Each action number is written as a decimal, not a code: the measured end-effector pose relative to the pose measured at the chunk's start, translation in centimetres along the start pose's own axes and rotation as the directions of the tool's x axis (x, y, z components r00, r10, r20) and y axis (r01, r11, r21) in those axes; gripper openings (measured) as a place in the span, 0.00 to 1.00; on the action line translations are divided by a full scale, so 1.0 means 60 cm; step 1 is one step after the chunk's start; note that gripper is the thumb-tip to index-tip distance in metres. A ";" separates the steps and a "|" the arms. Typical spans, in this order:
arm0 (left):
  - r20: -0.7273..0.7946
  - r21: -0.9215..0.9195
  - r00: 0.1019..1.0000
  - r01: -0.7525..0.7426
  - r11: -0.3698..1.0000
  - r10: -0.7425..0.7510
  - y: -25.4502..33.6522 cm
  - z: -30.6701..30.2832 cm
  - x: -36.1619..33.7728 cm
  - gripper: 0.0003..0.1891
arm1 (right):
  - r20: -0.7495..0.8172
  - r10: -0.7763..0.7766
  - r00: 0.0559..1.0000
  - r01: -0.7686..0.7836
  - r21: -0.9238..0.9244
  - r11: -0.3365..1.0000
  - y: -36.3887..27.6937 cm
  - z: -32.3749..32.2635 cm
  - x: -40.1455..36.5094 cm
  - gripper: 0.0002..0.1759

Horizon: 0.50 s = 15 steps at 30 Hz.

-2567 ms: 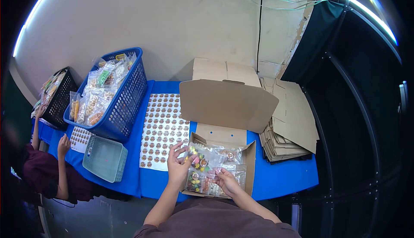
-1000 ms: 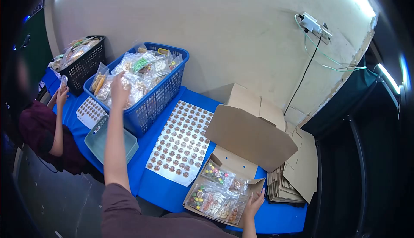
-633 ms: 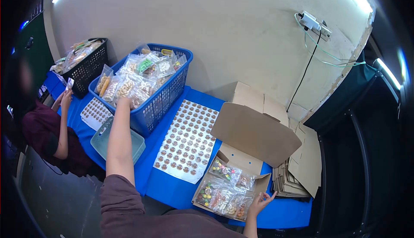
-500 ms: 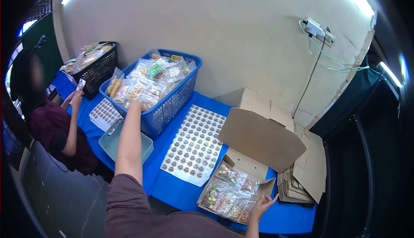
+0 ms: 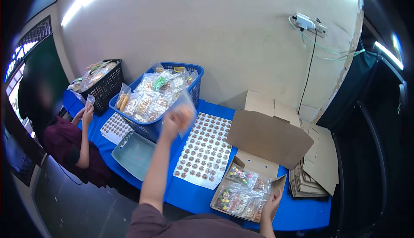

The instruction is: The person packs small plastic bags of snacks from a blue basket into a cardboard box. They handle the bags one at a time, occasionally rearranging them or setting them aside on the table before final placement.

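Note:
My left hand (image 5: 170, 125) is closed on a clear plastic bag (image 5: 185, 114) of orange-brown pieces, blurred by motion. It is in the air by the right side of a blue basket (image 5: 196, 89), which is heaped with similar snack packets (image 5: 148, 100). Lower right, my right hand (image 5: 271, 204) has its fingers closed at the right wall of an open cardboard box (image 5: 248, 158). Inside that box lie several clear packets (image 5: 241, 199) of colourful sweets and pale or brown pieces. Between basket and box a sheet of round brown stickers (image 5: 202, 152) lies flat.
A co-worker (image 5: 71, 145) at the left holds a small packet (image 5: 90, 100). A black basket (image 5: 108, 87) of packets stands at the back. A grey-green tray (image 5: 133, 154) and another sticker sheet (image 5: 115, 127) lie near the blue basket. Folded cardboard boxes (image 5: 317, 164) are stacked at the right.
My left hand has come out of the blue basket, moving right with a bag in it. My right hand has drawn in against the box's right wall. The view has shifted slightly.

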<state>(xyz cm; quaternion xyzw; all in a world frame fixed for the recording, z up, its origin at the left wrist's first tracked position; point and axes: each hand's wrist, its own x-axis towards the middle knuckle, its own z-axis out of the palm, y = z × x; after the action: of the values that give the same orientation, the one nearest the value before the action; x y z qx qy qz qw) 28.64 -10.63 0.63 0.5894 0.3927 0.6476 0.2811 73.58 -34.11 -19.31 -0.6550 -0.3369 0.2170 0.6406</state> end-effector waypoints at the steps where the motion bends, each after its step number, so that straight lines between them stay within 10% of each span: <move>1: 0.214 0.171 0.975 -0.093 0.981 0.055 0.030 0.050 -0.053 0.21 | 0.124 -0.033 0.992 0.032 0.010 0.999 -0.008 0.011 0.006 0.21; 2: 0.420 0.304 0.905 -0.214 0.928 0.071 0.076 0.107 -0.113 0.23 | 0.177 -0.017 0.984 0.023 -0.033 0.999 -0.006 0.031 0.007 0.16; 5: 0.537 0.462 0.723 0.180 0.869 -0.435 0.107 0.231 -0.258 0.32 | 0.586 0.175 0.791 -0.325 0.161 0.932 -0.063 0.083 -0.010 0.21; 7: 0.486 0.502 0.807 0.058 0.863 -0.336 0.072 0.258 -0.333 0.26 | 0.712 0.043 0.700 -0.331 0.270 0.904 -0.157 0.104 -0.048 0.33; 9: 0.239 -0.060 0.785 0.600 0.798 -0.572 -0.029 0.270 -0.380 0.20 | 0.748 0.018 0.664 -0.383 0.319 0.867 -0.123 0.124 -0.076 0.34; 11: 0.136 -0.246 0.778 0.626 0.740 -0.613 -0.034 0.270 -0.383 0.17 | 0.767 -0.001 0.642 -0.373 0.313 0.874 -0.170 0.138 -0.107 0.30; 15: 0.200 0.125 0.883 0.407 0.905 -0.425 0.042 0.270 -0.372 0.19 | 0.677 0.067 0.733 -0.338 0.277 0.900 -0.206 0.142 -0.113 0.24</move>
<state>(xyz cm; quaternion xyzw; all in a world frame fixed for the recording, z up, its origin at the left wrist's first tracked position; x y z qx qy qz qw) 48.11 -27.56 -9.43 0.5710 0.5014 0.4857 0.4320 60.85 -33.67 -8.87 -0.4335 -0.4146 0.5624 0.5691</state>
